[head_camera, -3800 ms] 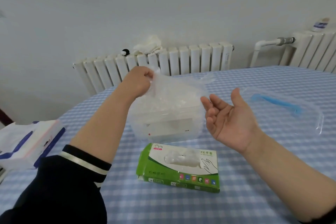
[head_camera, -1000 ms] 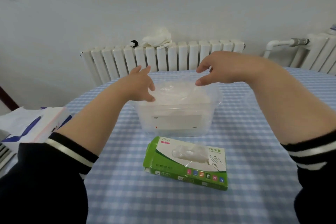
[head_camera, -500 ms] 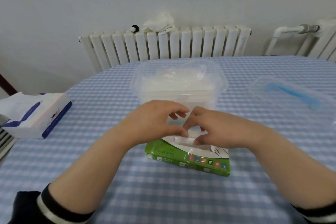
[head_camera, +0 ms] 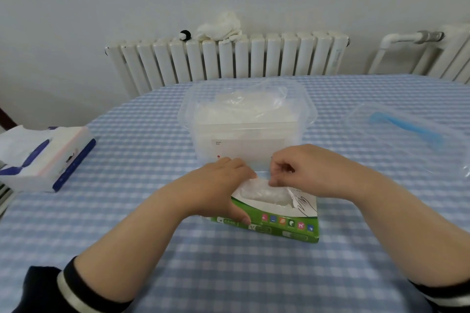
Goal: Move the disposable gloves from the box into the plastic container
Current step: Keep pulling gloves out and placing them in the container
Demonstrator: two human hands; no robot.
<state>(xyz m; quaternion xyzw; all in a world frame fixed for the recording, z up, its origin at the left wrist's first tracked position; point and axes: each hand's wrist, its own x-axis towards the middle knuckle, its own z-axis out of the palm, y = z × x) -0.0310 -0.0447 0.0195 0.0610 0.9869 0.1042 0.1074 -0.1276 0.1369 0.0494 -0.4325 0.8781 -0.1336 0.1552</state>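
A crinkled tuft of clear disposable gloves [head_camera: 264, 192] is poking up through the opening of one flat green-and-white cardboard glove box [head_camera: 277, 216], which is lying on the blue-and-white checked tabletop [head_camera: 142, 160]. The right hand [head_camera: 302, 170] is pinching the tuft at its top with curled fingertips, while the left hand [head_camera: 223, 190] is gripping the box's left end, thumb on the near edge, and holding it down. Just behind the box, one clear plastic container [head_camera: 250, 119] is standing open and holding a heap of loose clear gloves [head_camera: 251, 104]. One clear lid with a blue handle [head_camera: 407, 132] is lying to the right, well apart from the container. One soft white-and-blue tissue pack [head_camera: 45, 157] is sitting at the left edge. Two white radiators are lining the wall behind, the nearer radiator [head_camera: 229, 58] carrying one crumpled white cloth [head_camera: 221, 26].
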